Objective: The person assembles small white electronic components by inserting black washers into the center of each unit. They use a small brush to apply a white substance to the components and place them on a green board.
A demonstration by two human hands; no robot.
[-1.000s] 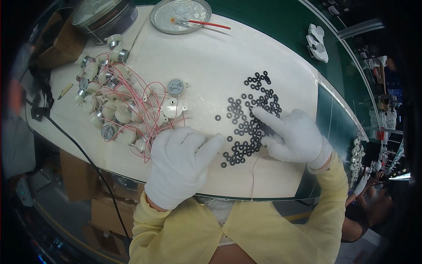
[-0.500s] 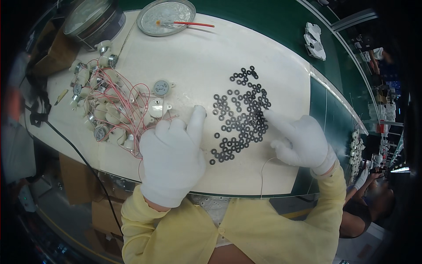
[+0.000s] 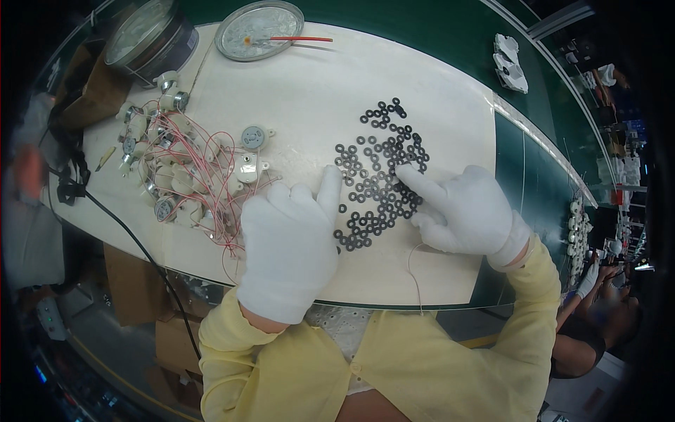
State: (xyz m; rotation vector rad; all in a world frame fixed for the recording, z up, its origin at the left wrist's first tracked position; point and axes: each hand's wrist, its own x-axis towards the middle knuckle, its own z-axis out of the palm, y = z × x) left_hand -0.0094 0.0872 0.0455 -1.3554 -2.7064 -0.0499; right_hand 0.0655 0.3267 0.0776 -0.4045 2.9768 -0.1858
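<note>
Many small black rings lie spread over the white tabletop, between my two white-gloved hands. My left hand rests palm down at the left edge of the rings. Its index finger is stretched out and its other fingers are bent under. My right hand is on the right side, its index fingertip touching rings in the thick of the spread and its thumb apart. I see nothing held in either hand. Left of my left hand is a heap of small motors with white housings and red and white wires.
A round metal lid with a red-handled brush lies at the far side, beside a large round tin. Cardboard stands at the left. White packaging sits on the green surface. Another person is at the right.
My right hand has moved left, its index finger now over the rings. My left hand has shifted slightly right, against their edge. The whole view has shifted a little.
</note>
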